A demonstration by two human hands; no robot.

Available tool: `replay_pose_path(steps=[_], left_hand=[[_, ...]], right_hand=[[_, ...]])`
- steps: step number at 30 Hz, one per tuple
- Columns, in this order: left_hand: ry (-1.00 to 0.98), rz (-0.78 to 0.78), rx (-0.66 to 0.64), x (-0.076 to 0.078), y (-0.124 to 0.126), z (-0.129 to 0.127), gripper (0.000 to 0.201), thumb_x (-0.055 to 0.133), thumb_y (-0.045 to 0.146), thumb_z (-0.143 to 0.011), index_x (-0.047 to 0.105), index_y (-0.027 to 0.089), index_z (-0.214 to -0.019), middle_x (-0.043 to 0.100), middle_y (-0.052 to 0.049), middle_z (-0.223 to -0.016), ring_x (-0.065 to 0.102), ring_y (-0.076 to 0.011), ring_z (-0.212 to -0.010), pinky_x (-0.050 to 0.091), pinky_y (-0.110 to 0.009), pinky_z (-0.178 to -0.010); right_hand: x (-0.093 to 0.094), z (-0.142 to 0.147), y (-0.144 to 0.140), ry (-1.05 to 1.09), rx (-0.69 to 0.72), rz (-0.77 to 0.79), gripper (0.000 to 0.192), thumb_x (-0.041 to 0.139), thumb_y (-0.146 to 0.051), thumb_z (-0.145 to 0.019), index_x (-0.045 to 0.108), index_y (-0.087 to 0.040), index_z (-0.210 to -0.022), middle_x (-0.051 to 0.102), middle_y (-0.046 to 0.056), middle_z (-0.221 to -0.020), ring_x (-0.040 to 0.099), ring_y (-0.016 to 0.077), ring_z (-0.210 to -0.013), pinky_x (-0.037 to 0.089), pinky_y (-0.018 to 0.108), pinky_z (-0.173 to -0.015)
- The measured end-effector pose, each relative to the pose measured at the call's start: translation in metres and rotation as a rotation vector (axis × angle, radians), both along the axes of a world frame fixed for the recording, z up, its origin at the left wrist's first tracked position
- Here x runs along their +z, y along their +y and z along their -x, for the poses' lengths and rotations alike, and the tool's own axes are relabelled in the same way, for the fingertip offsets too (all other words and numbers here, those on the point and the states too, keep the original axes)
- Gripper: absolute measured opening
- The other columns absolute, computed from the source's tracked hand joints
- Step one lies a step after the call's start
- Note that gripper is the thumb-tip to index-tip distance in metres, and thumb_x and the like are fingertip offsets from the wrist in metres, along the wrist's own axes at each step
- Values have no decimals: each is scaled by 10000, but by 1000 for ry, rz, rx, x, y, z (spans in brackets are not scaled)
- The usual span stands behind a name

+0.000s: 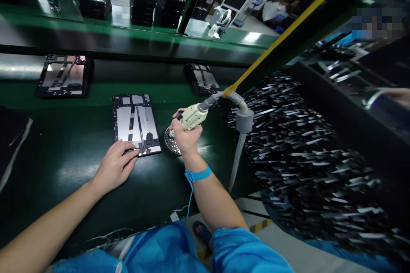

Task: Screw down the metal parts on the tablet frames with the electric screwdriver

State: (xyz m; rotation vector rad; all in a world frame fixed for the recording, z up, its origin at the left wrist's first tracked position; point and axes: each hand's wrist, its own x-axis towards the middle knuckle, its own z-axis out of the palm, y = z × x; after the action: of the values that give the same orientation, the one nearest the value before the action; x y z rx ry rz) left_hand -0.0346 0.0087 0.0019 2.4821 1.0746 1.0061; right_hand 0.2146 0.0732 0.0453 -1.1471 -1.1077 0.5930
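Observation:
An opened tablet (144, 123), its silver inner side and ribbon strips facing up, lies on the dark green work surface in front of me. My left hand (117, 164) rests on its lower edge, fingers stretched out and fingertips touching the frame. To the right, my right hand (187, 136) is wrapped around a pale electric screwdriver (194, 117) with a grey cable at its back end. The screwdriver's front end is over a round dish with a perforated top (173, 147); its tip is hidden by my hand. A blue wrist strap (198, 175) circles my right wrist.
Behind lie two more opened tablets, one at left (62, 76) and one at right (205, 79). Stacks of dark tablets (142, 6) stand on the far shelf. A large pile of dark and silvery strips (304, 149) fills the right side. The yellow strap (288, 34) slants down to the cable.

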Motion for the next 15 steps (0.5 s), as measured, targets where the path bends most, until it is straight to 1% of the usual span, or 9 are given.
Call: replay_pose_path(steps=[6, 12, 15], left_hand=[[7, 9, -1, 1, 0, 0, 258, 605, 140, -979, 673, 218, -1215, 673, -99, -1216, 637, -262, -1202, 482, -544, -1118], [-9, 14, 0, 0, 0, -1, 262, 604, 141, -972, 677, 217, -1211, 676, -99, -1216, 643, -261, -1191, 476, -535, -1126], [-17, 11, 3, -1, 0, -2, 250, 603, 142, -973, 670, 208, -1204, 675, -101, -1205, 643, -259, -1181, 476, -532, -1118]], right_hand=[[0, -1, 1, 9, 4, 5, 198, 709, -281, -787, 643, -203, -957, 687, 11, -788, 648, 147, -624, 573, 316, -640], [-2, 0, 0, -15, 4, -12, 205, 705, -257, -785, 651, -203, -975, 694, 13, -842, 642, 138, -629, 570, 318, -645], [3, 0, 0, -18, 2, -17, 194, 700, -240, -783, 644, -199, -964, 693, 6, -833, 622, 123, -600, 554, 295, -607]])
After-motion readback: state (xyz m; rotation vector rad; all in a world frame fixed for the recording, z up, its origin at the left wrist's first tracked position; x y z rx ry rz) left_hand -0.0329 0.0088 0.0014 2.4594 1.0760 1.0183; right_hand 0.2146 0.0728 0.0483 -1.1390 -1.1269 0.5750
